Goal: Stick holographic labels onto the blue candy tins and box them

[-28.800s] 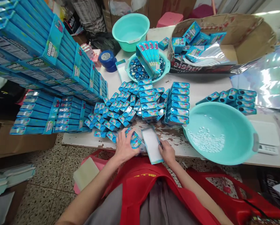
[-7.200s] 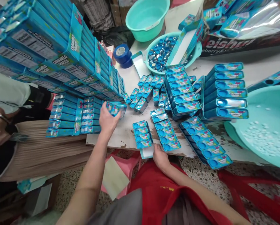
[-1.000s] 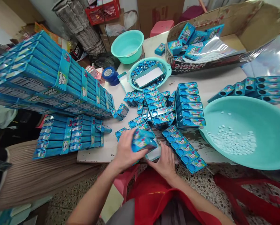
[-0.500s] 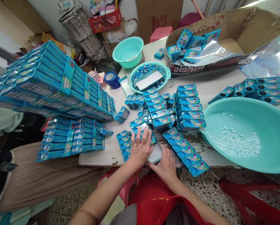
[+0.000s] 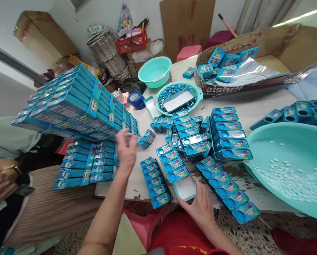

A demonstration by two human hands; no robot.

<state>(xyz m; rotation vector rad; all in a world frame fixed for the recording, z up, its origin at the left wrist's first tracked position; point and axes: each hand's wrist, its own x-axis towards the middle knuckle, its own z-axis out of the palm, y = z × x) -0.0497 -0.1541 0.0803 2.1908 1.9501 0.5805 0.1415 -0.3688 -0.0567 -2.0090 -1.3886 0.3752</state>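
Note:
My right hand (image 5: 201, 202) grips the near end of a shallow blue carton (image 5: 186, 189) with a white inside, thumb at the front edge and fingers along the right side. Several blue candy tins (image 5: 171, 164) stand in a row in its far part; the near part shows bare white bottom. My left hand (image 5: 126, 150), blurred, is raised with fingers apart beside the stacked cartons, and I see nothing in it. Just right of it are two loose tins (image 5: 148, 137). Filled cartons of tins, one on the left (image 5: 155, 182) and one on the right (image 5: 227, 189), flank the held carton.
A tall stack of filled cartons (image 5: 79, 102) stands at left, beside a seated person (image 5: 4, 177). Behind are a basin of lids (image 5: 199, 95) with a carton on it, an empty basin (image 5: 155, 72), tape rolls (image 5: 136, 100) and a cardboard box (image 5: 254, 88). A basin with white candies (image 5: 288, 141) is at right.
My left hand has let go of tins set in the carton and moved left towards the stack. My right hand stays on the carton. The camera view has shifted.

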